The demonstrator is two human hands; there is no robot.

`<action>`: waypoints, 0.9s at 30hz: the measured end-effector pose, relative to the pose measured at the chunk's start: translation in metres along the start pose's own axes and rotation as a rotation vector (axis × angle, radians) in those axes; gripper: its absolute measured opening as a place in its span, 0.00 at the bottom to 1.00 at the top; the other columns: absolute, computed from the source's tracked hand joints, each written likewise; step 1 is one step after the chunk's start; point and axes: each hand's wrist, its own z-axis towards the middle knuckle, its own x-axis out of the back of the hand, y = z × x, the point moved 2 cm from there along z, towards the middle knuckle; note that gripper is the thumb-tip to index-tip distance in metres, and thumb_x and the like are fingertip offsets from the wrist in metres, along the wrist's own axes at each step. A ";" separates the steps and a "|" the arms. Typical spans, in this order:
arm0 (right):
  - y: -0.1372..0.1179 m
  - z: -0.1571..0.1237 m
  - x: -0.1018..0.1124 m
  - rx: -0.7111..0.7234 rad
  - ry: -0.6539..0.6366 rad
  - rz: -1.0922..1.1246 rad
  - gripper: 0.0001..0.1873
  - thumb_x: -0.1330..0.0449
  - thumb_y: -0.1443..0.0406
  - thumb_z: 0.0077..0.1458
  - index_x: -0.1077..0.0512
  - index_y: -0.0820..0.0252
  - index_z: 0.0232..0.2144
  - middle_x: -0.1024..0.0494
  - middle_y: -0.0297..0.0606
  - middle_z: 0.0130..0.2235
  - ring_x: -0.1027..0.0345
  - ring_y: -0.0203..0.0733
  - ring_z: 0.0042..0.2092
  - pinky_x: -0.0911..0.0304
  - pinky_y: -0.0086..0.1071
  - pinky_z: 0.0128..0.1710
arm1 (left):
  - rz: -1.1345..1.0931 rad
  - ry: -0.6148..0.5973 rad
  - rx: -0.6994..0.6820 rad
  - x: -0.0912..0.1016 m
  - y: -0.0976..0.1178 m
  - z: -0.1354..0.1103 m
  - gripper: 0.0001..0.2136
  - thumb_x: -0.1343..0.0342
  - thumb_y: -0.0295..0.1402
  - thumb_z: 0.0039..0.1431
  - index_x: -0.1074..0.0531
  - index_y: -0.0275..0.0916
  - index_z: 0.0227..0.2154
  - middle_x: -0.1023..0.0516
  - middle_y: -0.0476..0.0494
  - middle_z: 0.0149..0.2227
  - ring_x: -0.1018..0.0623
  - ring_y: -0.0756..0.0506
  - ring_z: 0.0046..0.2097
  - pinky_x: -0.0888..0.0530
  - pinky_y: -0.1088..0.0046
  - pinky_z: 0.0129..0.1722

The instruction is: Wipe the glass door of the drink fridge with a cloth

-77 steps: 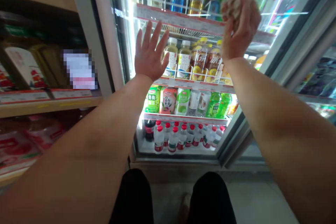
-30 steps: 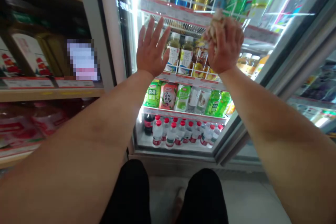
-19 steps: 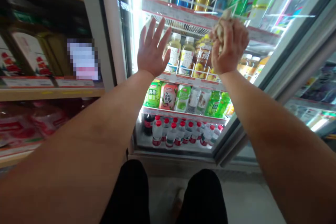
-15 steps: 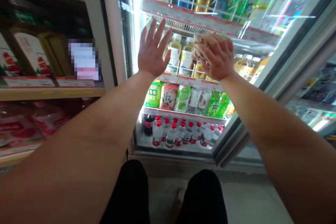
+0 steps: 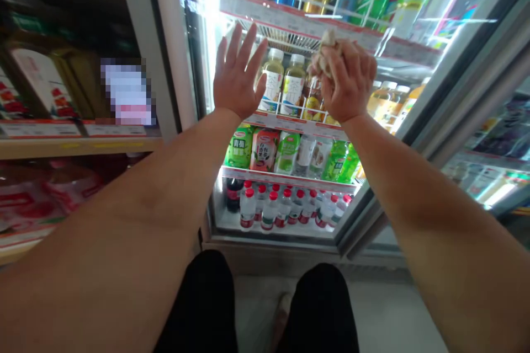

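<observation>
My left hand [image 5: 237, 80] is spread flat, fingers apart, at the left side of the glass door [image 5: 285, 33] of a lit drinks fridge. To its right, my right hand [image 5: 350, 77] is closed around a crumpled beige cloth [image 5: 329, 55] at the glass. Part of the cloth sticks out above and left of the fingers; the rest is hidden under the hand. Through the glass, between the hands, show tea bottles [image 5: 293, 88] with white caps. Whether each palm presses on the pane cannot be made out exactly.
Lower fridge shelves hold green and red drink bottles [image 5: 265, 150] and red-capped water bottles [image 5: 269, 212]. A metal door frame [image 5: 372, 198] slants along the right. At left, a wooden shelf [image 5: 83, 147] carries large oil bottles [image 5: 39, 77]. My knees are close below.
My right hand has shifted slightly right with the cloth, which now bunches higher above the fingers. My left hand stays spread in nearly the same place; the view has shifted slightly.
</observation>
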 end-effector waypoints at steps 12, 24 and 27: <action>0.000 -0.006 -0.001 -0.008 -0.009 -0.018 0.27 0.53 0.53 0.65 0.34 0.47 0.63 0.35 0.37 0.66 0.45 0.56 0.67 0.48 0.58 0.65 | -0.088 0.001 -0.005 0.001 -0.001 0.000 0.30 0.58 0.46 0.67 0.50 0.51 0.71 0.69 0.72 0.71 0.68 0.50 0.73 0.69 0.58 0.74; -0.005 -0.008 0.001 -0.041 -0.058 0.018 0.28 0.57 0.51 0.67 0.35 0.45 0.64 0.36 0.39 0.67 0.47 0.58 0.68 0.51 0.59 0.65 | -0.031 0.027 -0.037 0.000 0.001 -0.001 0.30 0.57 0.44 0.69 0.50 0.43 0.71 0.66 0.63 0.73 0.65 0.43 0.74 0.66 0.52 0.75; 0.004 -0.008 -0.005 -0.281 0.172 0.006 0.30 0.58 0.52 0.66 0.33 0.51 0.64 0.35 0.43 0.66 0.45 0.58 0.66 0.53 0.58 0.66 | -0.015 0.031 -0.040 0.001 0.001 -0.002 0.30 0.58 0.42 0.70 0.51 0.45 0.72 0.66 0.64 0.73 0.65 0.44 0.74 0.65 0.52 0.75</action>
